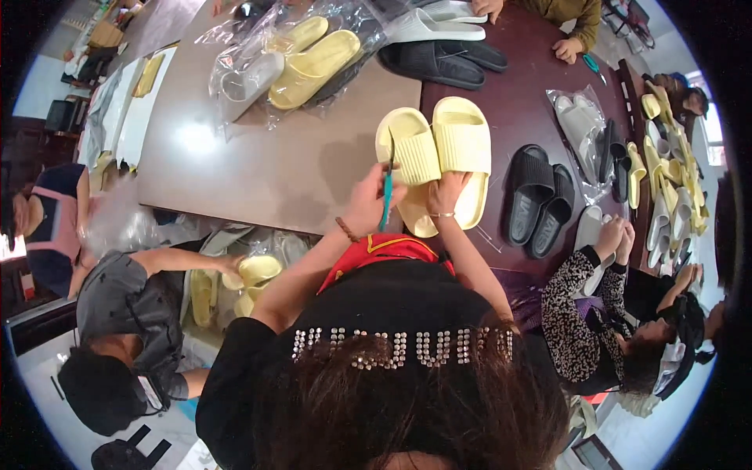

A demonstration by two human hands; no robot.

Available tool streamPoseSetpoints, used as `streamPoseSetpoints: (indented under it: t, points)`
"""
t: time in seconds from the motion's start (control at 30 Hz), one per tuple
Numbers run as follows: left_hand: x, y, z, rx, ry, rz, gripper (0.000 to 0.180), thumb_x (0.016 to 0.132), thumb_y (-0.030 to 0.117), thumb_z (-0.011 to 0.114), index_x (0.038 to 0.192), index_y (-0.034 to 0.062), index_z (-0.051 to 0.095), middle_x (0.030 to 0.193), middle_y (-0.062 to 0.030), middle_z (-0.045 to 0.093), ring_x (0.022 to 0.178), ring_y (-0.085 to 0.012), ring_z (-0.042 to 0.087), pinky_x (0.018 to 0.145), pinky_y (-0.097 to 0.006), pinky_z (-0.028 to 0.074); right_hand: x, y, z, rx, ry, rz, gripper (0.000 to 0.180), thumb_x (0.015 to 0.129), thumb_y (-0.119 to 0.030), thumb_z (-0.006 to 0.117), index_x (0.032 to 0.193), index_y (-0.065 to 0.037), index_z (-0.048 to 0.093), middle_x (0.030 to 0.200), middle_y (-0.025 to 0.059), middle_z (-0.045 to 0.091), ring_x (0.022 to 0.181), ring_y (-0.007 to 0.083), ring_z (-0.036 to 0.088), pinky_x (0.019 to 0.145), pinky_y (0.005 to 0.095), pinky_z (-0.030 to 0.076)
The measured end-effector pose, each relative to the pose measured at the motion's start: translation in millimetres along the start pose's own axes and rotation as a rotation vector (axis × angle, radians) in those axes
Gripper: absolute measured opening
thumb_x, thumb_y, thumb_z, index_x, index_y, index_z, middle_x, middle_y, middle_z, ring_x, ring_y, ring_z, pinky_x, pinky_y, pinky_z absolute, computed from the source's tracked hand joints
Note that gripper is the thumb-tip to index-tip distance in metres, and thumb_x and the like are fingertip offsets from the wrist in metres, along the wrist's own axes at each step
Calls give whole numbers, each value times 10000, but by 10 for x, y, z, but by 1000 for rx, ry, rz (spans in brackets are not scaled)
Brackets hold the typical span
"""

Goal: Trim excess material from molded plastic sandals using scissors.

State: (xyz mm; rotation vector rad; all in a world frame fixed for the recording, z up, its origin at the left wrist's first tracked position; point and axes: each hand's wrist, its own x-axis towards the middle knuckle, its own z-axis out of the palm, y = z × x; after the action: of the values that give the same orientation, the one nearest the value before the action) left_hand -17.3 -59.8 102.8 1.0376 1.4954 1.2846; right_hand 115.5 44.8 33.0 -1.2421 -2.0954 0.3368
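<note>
Pale yellow ribbed slippers (462, 149), a matching pair, sit side by side in front of the person, over the right-hand part of the surface (258, 176), their closed ends pointing away. The left hand (371, 200) is closed around teal-handled scissors (388, 192), whose dark blade points away and overlaps the left slipper's strap; whether it touches the strap cannot be told. The right hand (448, 190) is at the near edge of the straps, between the two slippers, its fingers partly hidden, so how tightly it is closed cannot be told.

Just to the right of the pair lie black slides (526, 184), and beyond them a clear bag holds light grey slippers (574, 124). Farther across, more black slides (439, 64) lie next to a white slipper (439, 27), near a clear plastic bag with a yellow slipper (325, 66) and a grey one (257, 78) in it. A second pair of teal-handled shears (591, 64) rests near a co-worker's hand (567, 50) at the far side. At left, a co-worker in a black cap (102, 392) reaches toward yellow slippers (259, 270) below the surface's edge. At right, another co-worker's patterned sleeve (572, 290) extends beside a light grey slipper (587, 229).
</note>
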Motion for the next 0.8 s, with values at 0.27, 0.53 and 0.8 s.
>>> streamPoseSetpoints:
  t: [0.27, 0.53, 0.8]
  points:
    - [127, 556, 101, -883, -607, -551, 355, 854, 244, 359, 1161, 65, 344, 960, -248, 545, 838, -325, 577, 710, -378, 488, -181, -83, -340, 0, 59, -85, 497, 673, -242, 571, 1139, -94, 480, 1185, 90, 451, 1138, 282, 355, 913, 456, 215]
    - [261, 405, 56, -882, -602, -572, 373, 838, 294, 372, 1099, 30, 410, 924, -231, 562, 781, -303, 587, 699, -377, 491, -231, -132, -378, 12, 25, -192, 449, 694, -193, 544, 1127, -88, 483, 1158, 100, 469, 1130, 280, 373, 917, 457, 222]
    - [327, 432, -249, -647, 198, -91, 333, 798, 281, 509, 1035, 58, 441, 694, -102, 546, 573, -164, 530, 512, -269, 442, -331, 173, -40, -204, -165, -59, 369, 696, -184, 560, 1037, -49, 518, 1121, 137, 464, 1081, 317, 382, 969, 468, 208]
